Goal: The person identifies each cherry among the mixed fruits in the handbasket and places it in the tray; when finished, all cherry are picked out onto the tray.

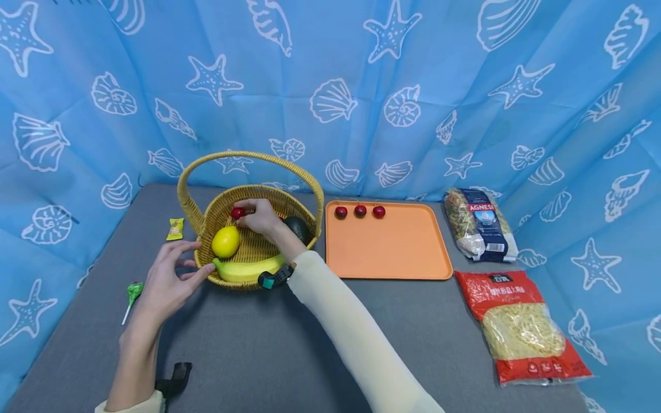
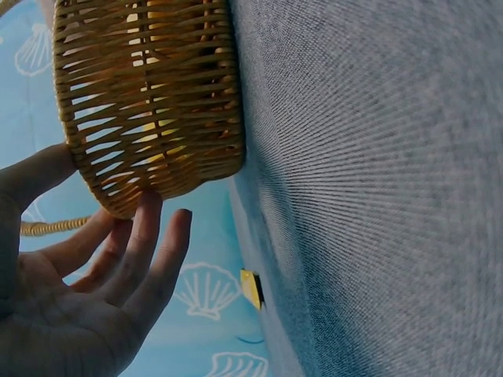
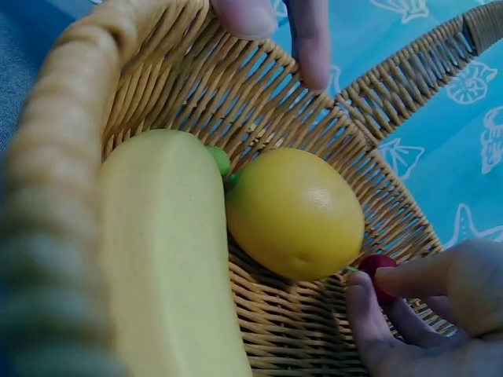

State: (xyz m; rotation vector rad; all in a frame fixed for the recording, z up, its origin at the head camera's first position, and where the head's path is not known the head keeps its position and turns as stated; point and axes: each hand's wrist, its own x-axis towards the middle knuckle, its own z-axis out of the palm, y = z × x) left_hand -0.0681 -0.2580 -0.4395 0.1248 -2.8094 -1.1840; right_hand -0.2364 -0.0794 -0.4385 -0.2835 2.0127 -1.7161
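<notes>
My right hand [image 1: 262, 219] reaches inside a wicker basket [image 1: 316, 195] and pinches a red cherry [image 3: 380, 276] between thumb and fingers. The cherry is just beside a yellow lemon [image 1: 225, 242]. A banana [image 1: 250, 269] lies along the basket's near side, and a dark green, rounded fruit [image 1: 298, 229] sits at its right. Something red shows partly behind my right hand; its kind is hidden. At the basket's left, my left hand [image 1: 172, 281] holds the rim, its thumb and fingertips on the wicker edge [image 2: 64, 102].
An orange tray [image 1: 387, 246] holds three cherries [image 1: 360, 211] along its far edge. Farther right lie an AGNESI pasta bag [image 1: 480, 223] and a red pasta bag [image 1: 521, 330]. A yellow-wrapped candy [image 1: 175, 229] and a green lollipop [image 1: 134, 292] lie left of the basket. Blue curtains border the table.
</notes>
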